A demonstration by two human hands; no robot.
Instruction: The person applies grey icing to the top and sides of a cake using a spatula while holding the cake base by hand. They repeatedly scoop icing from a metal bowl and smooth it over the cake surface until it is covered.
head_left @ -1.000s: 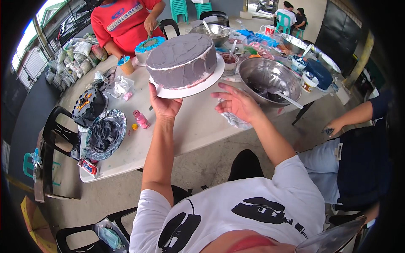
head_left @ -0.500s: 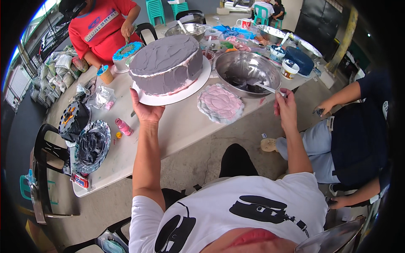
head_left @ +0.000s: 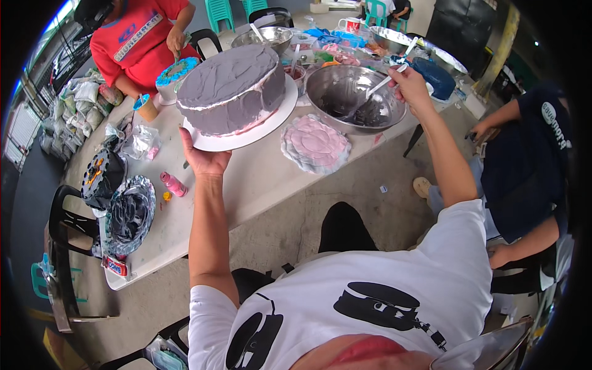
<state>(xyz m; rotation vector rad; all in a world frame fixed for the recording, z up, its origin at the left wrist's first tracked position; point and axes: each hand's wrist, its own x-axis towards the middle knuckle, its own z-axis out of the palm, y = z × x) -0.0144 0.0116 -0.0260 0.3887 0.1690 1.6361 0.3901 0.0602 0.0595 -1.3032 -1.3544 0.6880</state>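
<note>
My left hand [head_left: 206,161] grips the near edge of a white round cake board [head_left: 271,127], the palm under it and the thumb up at the rim. On the board stands a tall round cake [head_left: 231,74] in grey frosting, with pale and pinkish streaks low on its side. My right hand [head_left: 410,89] is closed around the white handle of a spatula [head_left: 377,88]. The spatula's blade rests in dark grey frosting [head_left: 373,114] inside a steel mixing bowl [head_left: 327,123], right of the cake. Close by the bowl lies a round, pink and whitish padded-looking piece [head_left: 316,145].
Across the table [head_left: 246,191], a person in red [head_left: 139,43] works on a blue-edged cake [head_left: 176,74]. Left are a pink bottle [head_left: 174,184], a black cake [head_left: 102,179] and a plate of black frosting [head_left: 129,213]. Someone in dark clothes [head_left: 524,172] is at my right.
My right hand has moved up and farther over the bowl, with the spatula now steeper and its blade down in the frosting. The cake stays held on the board in my left hand.
</note>
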